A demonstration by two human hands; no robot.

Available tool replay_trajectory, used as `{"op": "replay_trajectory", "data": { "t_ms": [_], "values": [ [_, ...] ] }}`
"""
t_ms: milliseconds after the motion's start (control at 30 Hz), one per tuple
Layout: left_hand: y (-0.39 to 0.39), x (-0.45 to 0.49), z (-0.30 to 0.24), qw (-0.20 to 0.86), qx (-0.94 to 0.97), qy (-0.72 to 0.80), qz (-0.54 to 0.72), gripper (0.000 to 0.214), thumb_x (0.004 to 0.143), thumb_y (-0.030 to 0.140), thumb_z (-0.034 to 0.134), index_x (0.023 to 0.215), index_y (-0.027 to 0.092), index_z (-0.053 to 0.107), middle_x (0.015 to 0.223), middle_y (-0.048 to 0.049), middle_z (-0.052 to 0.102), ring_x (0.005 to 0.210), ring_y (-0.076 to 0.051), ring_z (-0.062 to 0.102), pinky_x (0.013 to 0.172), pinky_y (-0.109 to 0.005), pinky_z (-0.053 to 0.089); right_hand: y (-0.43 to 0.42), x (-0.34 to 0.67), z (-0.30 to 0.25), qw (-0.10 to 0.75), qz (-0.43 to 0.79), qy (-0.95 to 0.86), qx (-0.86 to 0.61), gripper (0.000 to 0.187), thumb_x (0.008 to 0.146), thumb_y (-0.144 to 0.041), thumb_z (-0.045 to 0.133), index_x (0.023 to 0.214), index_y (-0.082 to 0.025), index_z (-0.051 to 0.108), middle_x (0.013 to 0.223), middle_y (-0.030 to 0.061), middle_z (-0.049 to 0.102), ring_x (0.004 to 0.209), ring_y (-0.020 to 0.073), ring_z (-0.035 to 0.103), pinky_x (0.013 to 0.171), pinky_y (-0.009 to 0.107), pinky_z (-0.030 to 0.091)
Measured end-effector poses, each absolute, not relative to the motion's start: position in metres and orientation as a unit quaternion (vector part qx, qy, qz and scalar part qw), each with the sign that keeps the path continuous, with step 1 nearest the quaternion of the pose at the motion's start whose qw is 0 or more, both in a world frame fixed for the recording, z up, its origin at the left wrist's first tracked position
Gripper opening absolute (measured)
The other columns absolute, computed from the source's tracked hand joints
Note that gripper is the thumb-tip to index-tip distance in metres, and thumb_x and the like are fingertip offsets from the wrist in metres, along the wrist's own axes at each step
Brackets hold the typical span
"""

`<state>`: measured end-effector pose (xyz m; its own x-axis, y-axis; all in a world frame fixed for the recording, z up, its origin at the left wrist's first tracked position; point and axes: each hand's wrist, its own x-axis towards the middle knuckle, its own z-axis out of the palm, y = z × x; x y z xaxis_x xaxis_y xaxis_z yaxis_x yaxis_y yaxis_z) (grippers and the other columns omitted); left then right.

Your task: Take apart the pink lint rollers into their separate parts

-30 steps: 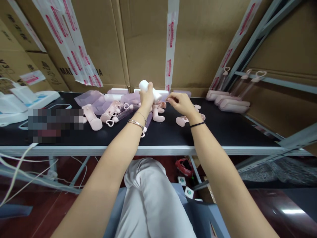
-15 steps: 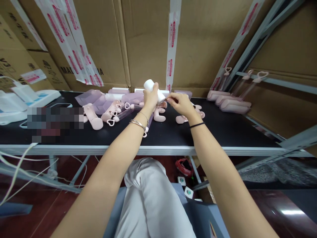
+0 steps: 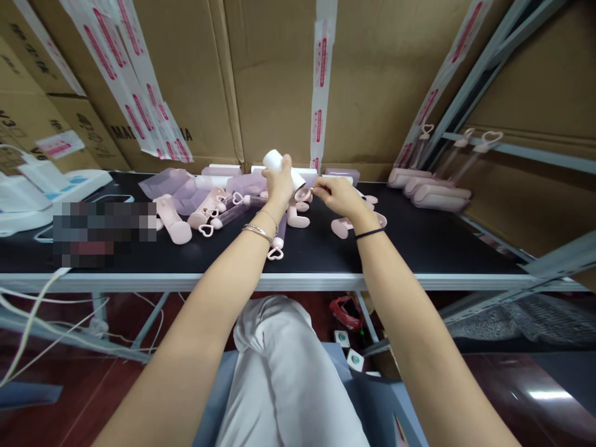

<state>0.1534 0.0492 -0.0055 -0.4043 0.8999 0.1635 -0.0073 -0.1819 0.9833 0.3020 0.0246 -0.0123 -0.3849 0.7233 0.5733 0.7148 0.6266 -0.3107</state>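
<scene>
My left hand (image 3: 278, 184) is wrapped round a white cylinder (image 3: 274, 161), held tilted above the black table (image 3: 419, 242). My right hand (image 3: 336, 194) is pinched at the cylinder's lower right end; what its fingertips hold is too small to make out. Under and around both hands lies a heap of pink plastic parts (image 3: 205, 208), some with heart-shaped ends, such as a heart-ended tube (image 3: 277, 243) below my left wrist.
Cardboard boxes (image 3: 274, 81) with printed tape strips form a wall behind the table. More pink parts (image 3: 435, 192) lie at the right by a grey metal rack (image 3: 503, 152). A white device (image 3: 41, 192) sits far left. Cables (image 3: 28, 323) hang under the table edge.
My hands came closer together, my right fingers reaching the cylinder's end. The cylinder tilted slightly and both hands shifted a little, staying above the pink heap.
</scene>
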Motion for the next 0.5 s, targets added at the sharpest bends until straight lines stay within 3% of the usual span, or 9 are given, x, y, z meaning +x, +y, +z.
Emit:
{"op": "replay_trajectory", "data": {
  "t_ms": [100,200,333,400,500],
  "values": [
    [0.052,0.158,-0.008,0.411,0.434,0.501,0.626,0.055,0.091,0.064,0.042,0.125,0.021,0.041,0.088,-0.0053,0.064,0.076,-0.016,0.067,0.063,-0.024,0.052,0.027,0.302,-0.015,0.391,0.017,-0.794,-0.465,0.017,0.088,-0.03,0.049,0.091,-0.019,0.062,0.074,0.0034,0.064,0.068,0.0181,0.053,0.065,0.029,0.035],
    [0.044,0.163,-0.006,0.431,0.557,0.467,0.535,0.048,0.094,0.061,0.037,0.111,0.019,0.054,0.073,-0.0037,0.063,0.073,-0.017,0.067,0.066,-0.027,0.053,0.033,0.303,-0.021,0.388,0.032,-0.768,-0.508,0.031,0.086,-0.04,0.056,0.107,-0.018,0.058,0.081,0.0058,0.066,0.073,0.0215,0.056,0.066,0.031,0.038],
    [0.034,0.15,0.004,0.267,0.713,0.482,0.434,0.027,0.094,0.027,0.042,0.076,0.017,0.061,0.076,-0.0072,0.066,0.092,-0.02,0.065,0.088,-0.031,0.05,0.041,0.309,-0.029,0.355,0.002,-0.716,-0.601,0.033,0.084,-0.037,0.057,0.11,-0.016,0.057,0.093,0.015,0.069,0.086,0.0294,0.061,0.07,0.036,0.042],
    [0.032,0.135,0.011,0.16,0.75,0.517,0.379,0.014,0.078,0.009,0.053,0.071,0.018,0.06,0.091,-0.0082,0.069,0.106,-0.023,0.061,0.101,-0.036,0.042,0.042,0.311,-0.031,0.333,-0.012,-0.703,-0.629,0.027,0.084,-0.03,0.055,0.107,-0.016,0.059,0.097,0.0174,0.069,0.088,0.0308,0.062,0.071,0.037,0.043],
    [0.03,0.113,0.019,0.083,0.774,0.601,0.18,0.016,0.063,0.003,0.059,0.057,0.018,0.056,0.087,-0.0119,0.069,0.102,-0.033,0.063,0.097,-0.047,0.044,0.042,0.312,-0.031,0.299,-0.003,-0.705,-0.643,0.02,0.086,-0.027,0.052,0.101,-0.017,0.062,0.095,0.0166,0.07,0.086,0.0301,0.063,0.071,0.037,0.044]
  ]
}}
